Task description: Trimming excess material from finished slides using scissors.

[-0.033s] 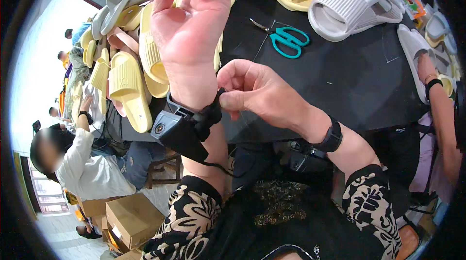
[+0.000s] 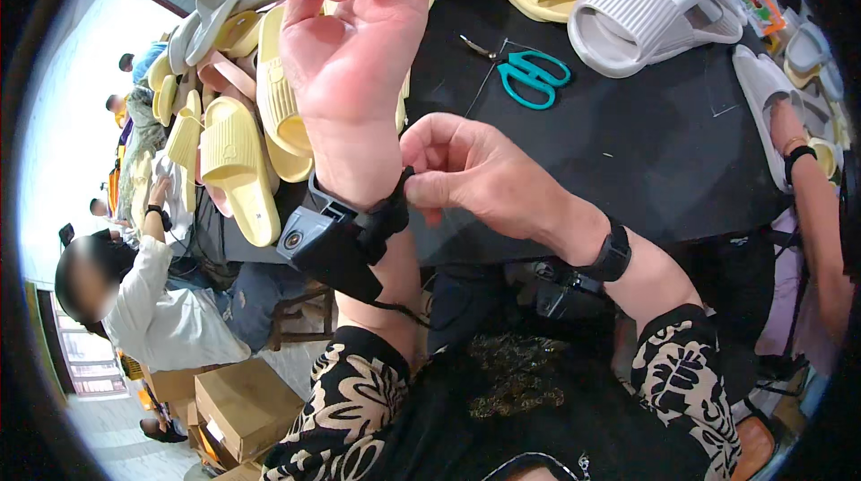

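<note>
My left hand (image 2: 354, 41) is raised with its palm up and its fingers loosely curled apart, holding nothing. Around that wrist sits a small grey-and-black camera (image 2: 309, 239) on a black strap (image 2: 387, 219). My right hand (image 2: 480, 171) pinches the end of this strap between thumb and forefinger, at the side of the left wrist. The pinched end is mostly hidden by the fingertips. A black band (image 2: 613, 250) circles my right wrist, with another small camera (image 2: 558, 288) beneath it. Beyond my right hand, teal-handled scissors (image 2: 535, 79) lie on the black table (image 2: 664, 158).
Yellow slippers (image 2: 235, 158) are heaped left of my left hand. Grey slippers (image 2: 628, 19) lie at the far right of the table. A person in white (image 2: 170, 310) sits at the left, and another person's arm (image 2: 816, 212) reaches in at the right. Cardboard boxes (image 2: 247, 405) stand lower left.
</note>
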`<state>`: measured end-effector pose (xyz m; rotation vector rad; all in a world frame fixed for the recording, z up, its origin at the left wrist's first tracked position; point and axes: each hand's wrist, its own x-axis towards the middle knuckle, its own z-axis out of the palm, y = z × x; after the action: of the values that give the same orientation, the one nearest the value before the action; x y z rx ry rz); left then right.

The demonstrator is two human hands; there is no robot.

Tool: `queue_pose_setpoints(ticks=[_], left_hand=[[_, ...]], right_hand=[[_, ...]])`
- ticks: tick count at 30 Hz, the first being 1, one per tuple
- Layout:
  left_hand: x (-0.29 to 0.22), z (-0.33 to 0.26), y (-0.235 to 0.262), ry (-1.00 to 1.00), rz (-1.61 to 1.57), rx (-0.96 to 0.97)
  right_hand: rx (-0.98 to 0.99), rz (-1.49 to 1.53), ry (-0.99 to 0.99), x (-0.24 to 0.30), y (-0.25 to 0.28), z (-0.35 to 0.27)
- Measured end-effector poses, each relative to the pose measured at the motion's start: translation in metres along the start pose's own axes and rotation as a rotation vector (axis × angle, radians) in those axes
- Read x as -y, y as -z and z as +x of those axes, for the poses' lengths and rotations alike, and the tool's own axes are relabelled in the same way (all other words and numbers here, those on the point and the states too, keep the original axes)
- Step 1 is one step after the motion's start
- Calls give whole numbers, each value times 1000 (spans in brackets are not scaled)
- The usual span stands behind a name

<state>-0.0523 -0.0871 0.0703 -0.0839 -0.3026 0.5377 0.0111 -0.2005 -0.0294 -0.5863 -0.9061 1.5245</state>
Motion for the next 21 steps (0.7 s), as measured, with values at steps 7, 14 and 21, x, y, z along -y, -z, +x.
queue_pose_setpoints(ticks=[7,14,21], left_hand=[[10,-5,-7,20,33,92],[16,-15,-14,2,54,103],[17,-19,-10,55,-66,252]], right_hand=[[118,150,-97,-4,0,6],[219,124,-140,-3,-2,7],[269,206,-123,-17,6,6]])
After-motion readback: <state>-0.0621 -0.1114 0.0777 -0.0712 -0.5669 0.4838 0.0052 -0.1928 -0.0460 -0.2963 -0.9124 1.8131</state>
